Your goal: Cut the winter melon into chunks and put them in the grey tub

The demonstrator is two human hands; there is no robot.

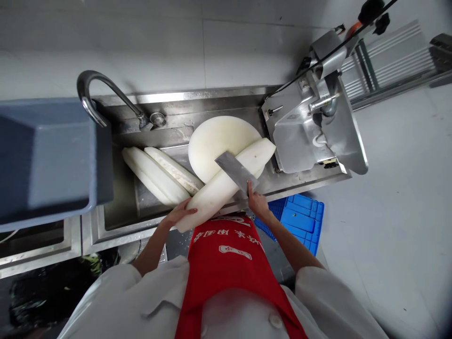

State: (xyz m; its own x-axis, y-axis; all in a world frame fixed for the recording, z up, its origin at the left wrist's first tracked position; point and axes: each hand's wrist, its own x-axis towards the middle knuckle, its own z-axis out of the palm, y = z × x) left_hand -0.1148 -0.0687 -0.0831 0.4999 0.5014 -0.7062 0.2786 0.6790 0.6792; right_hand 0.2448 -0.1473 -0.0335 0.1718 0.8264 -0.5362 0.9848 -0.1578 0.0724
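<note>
Gripping the near-left end of the long white gourd (215, 194), the left hand (181, 213) looks closed around it, thumb on top. That end overhangs the front edge of the steel counter (300, 182), so a firm hold there seems needed to stop tipping or rolling. Best keep those fingers well back from the blade, as now.

Mid-gourd rests across the front part of the round cutting board (217, 134); sliding more of it inside the board's edge would likely steady it. The cleaver (236, 170) lies across the gourd; contact or a cut can't be confirmed, nor which way the cutting edge faces. The right hand (258, 204) is clenched on the cleaver's handle, a finger laid along the blade, good for control. Light, even pressure probably serves best; wet flesh may slip.

Orientation, left to right: two peeled pieces (155, 176) sit over the sink, left of the board, long axes running from back-left to front-right. The gourd runs the opposite diagonal, one end front-left toward the apron (226, 263), the other back-right, past the board's right edge toward the slicer (294, 146). The blade sits roughly square to that axis.
</note>
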